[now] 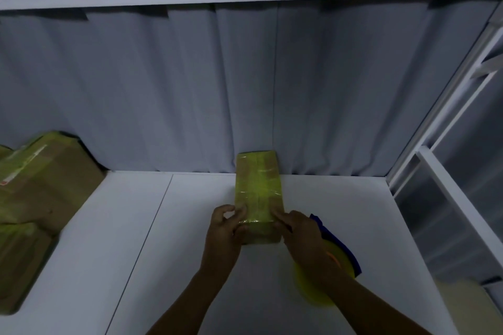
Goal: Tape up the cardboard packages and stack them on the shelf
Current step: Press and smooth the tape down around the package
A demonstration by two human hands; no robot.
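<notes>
Two hands: left hand (226, 230) and right hand (300, 228) are gripping the package (257, 193) by its near corners.
Long axis: running straight away toward the curtain (245, 89).

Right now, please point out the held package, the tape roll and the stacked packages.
package (257, 190): head view, taped top face.
tape roll (309, 292): head view, yellow side.
stacked packages (46, 179): head view, upper box's side.

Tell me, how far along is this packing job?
Done: taped packages sit stacked at the left of the shelf. In hand: the left hand and right hand hold the near end of another package, already wrapped in yellow tape, lying on the shelf. The tape roll sits by the right arm. Left: stacking this one; more untaped packages aren't visible.
</notes>
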